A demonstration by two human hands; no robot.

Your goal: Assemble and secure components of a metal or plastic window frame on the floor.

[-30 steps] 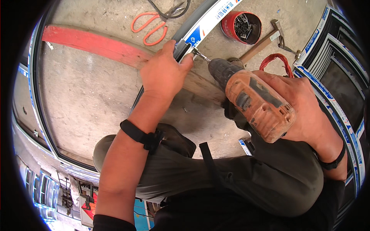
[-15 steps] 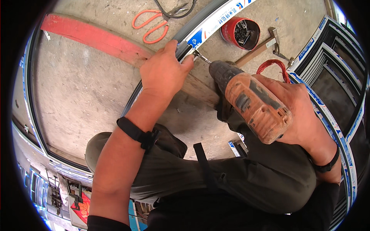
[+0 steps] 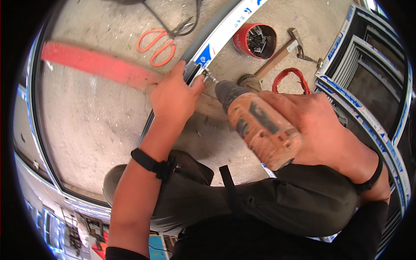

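Observation:
My right hand is wrapped round a worn orange and black cordless drill, its bit pointing up and left. The bit's tip meets a small metal piece at the edge of a long frame bar covered in white and blue film. My left hand grips that bar, with the thumb on the near side by the small piece and the fingers over the far side. Part of the small piece is hidden by the thumb.
Orange-handled scissors lie beyond the bar, beside a dark cable. A red tub of small metal parts, a hammer and a red cord loop lie to the right. A red beam crosses at left; film-covered frames stack at right.
The view has shifted, so the scissors, tub and hammer sit lower and further left. Both hands keep their grip, and the drill's bit remains at the small metal piece.

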